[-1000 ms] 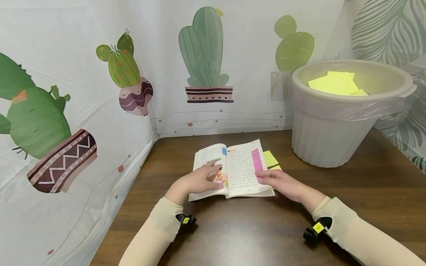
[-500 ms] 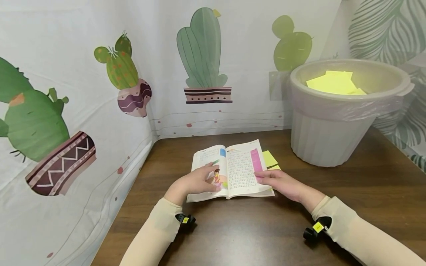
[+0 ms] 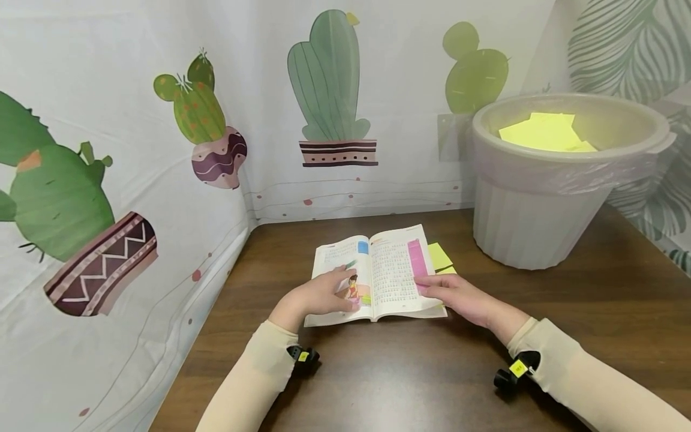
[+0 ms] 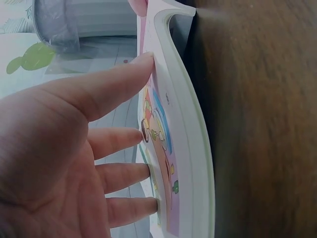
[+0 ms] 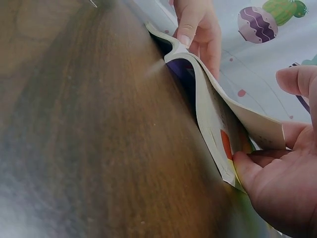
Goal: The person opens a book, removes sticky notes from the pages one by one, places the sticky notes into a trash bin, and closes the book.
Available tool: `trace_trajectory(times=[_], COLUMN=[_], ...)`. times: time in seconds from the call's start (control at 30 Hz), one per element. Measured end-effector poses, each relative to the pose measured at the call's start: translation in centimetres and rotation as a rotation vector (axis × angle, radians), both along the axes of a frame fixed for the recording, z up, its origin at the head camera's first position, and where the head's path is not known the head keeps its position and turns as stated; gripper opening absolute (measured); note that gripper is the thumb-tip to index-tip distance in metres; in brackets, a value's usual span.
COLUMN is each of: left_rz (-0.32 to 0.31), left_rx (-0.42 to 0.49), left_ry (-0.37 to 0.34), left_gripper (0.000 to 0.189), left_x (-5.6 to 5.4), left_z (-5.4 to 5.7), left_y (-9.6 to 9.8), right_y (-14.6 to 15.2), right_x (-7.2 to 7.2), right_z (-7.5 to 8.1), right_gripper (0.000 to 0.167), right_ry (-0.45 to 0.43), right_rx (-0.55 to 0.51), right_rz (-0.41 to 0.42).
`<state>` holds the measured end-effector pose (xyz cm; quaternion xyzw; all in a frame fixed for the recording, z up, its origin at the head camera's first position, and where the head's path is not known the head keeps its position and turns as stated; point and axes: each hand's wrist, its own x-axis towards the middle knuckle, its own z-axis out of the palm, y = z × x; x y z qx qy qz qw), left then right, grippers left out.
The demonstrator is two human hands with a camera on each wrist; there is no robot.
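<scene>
An open book [image 3: 399, 273] lies on the brown table, with a picture on its left page and rows of print beside a pink strip on its right page. My left hand [image 3: 318, 294] rests on the left page with its fingers spread. In the left wrist view, the thumb and fingertips [image 4: 143, 62] touch the paper. At the book's right edge, my right hand [image 3: 464, 298] holds the pages. The right wrist view shows upper leaves [image 5: 260, 129] raised from the lower stack there, partly covering the fingers. Yellow paper squares [image 3: 439, 255] stick out from behind the book's right side.
A grey bin [image 3: 531, 222] with a clear liner stands at the back right, holding yellow paper sheets [image 3: 545, 133]. Behind the table [image 3: 367, 378] hangs a white curtain [image 3: 399, 192] printed with cacti. Black cameras are strapped to both wrists.
The left page has settled flatter, and more of its picture shows beside my left fingers. My right hand stays at the book's right edge.
</scene>
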<state>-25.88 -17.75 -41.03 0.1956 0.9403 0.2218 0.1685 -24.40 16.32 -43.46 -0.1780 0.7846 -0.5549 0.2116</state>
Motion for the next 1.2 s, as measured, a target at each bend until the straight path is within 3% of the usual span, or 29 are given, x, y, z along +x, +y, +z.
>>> trace_trajectory(times=[0.23, 0.6, 0.93, 1.2], left_rz=[-0.008, -0.015, -0.03, -0.023], left_rx=[0.005, -0.007, 0.025, 0.02], left_ry=[0.015, 0.016, 0.024, 0.022], left_gripper=[0.085, 0.084, 0.085, 0.084], left_x=[-0.3, -0.4, -0.3, -0.2], left_z=[-0.4, -0.9, -0.5, -0.3], left_y=[0.0, 0.0, 0.1, 0.1], right_y=[0.0, 0.0, 0.2, -0.3], right_x=[0.1, 0.5, 0.6, 0.4], right_z=[0.2, 0.5, 1.9, 3.2], right_gripper=[0.053, 0.052, 0.054, 0.057], right_ry=[-0.011, -0.101, -0.089, -0.034], right_rx=[-0.015, -0.171, -0.221, -0.173], right_rz=[-0.008, -0.05, -0.047, -0.077])
